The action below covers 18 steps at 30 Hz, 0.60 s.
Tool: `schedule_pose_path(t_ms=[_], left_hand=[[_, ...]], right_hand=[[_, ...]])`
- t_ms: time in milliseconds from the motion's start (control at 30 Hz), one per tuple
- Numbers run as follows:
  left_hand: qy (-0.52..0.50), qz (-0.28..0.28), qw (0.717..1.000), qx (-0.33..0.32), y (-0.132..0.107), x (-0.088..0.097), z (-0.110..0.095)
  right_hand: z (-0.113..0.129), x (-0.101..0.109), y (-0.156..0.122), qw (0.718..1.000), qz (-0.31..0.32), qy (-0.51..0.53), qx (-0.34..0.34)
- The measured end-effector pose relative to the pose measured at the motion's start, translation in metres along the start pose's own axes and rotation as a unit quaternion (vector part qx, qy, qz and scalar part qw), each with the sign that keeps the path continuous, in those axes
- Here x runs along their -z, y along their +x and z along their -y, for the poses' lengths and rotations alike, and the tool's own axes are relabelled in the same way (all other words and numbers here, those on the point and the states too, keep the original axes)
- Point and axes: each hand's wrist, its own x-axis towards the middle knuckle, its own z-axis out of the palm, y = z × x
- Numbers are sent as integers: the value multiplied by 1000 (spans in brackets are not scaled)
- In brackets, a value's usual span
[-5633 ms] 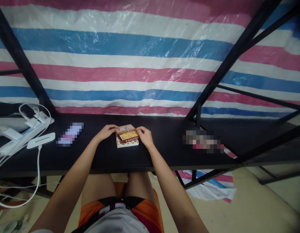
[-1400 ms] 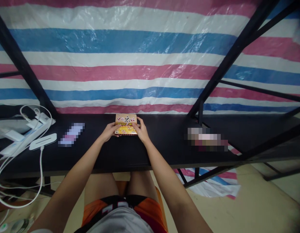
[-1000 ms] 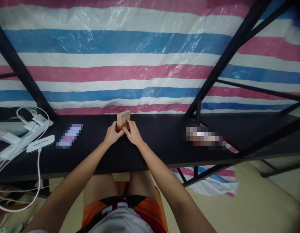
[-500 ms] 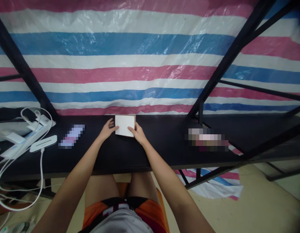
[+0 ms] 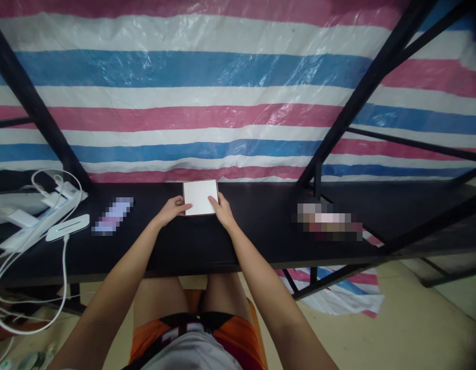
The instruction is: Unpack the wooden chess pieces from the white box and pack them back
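Note:
A small flat box shows its plain white side up, above the far middle of the black table. My left hand grips its left edge, thumb on top. At the box's right edge, my right hand pinches it with the thumb on the white face. Both hands are closed on the box, which tilts slightly toward me.
A white power strip with plugged chargers and looping white cables lies at the table's left end, beside a white router-like device. Blurred items sit left and right of my hands. Black frame posts rise on both sides before a striped tarp.
The box was closed, stood on edge and turned over, so its white underside now faces up instead of the printed lid. Both hands have kept hold of it.

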Motion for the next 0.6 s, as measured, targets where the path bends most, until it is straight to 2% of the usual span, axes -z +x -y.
schedule_pose_path(t_ms=[267,400,533,600], left_hand=[[-63,9,998,23,-3,-10,-3],[-44,28,998,32,-7,-15,-7],[-18,4,1000,-1,-5,-15,-8],[-6,-23,1000,-15,-3,-15,-7]], right_hand=[[4,-2,-2,1000,14,-20,6],[6,-2,-3,1000,14,-20,5],[7,0,-2,999,1,-40,-3],[6,0,-2,997,-32,-71,12]])
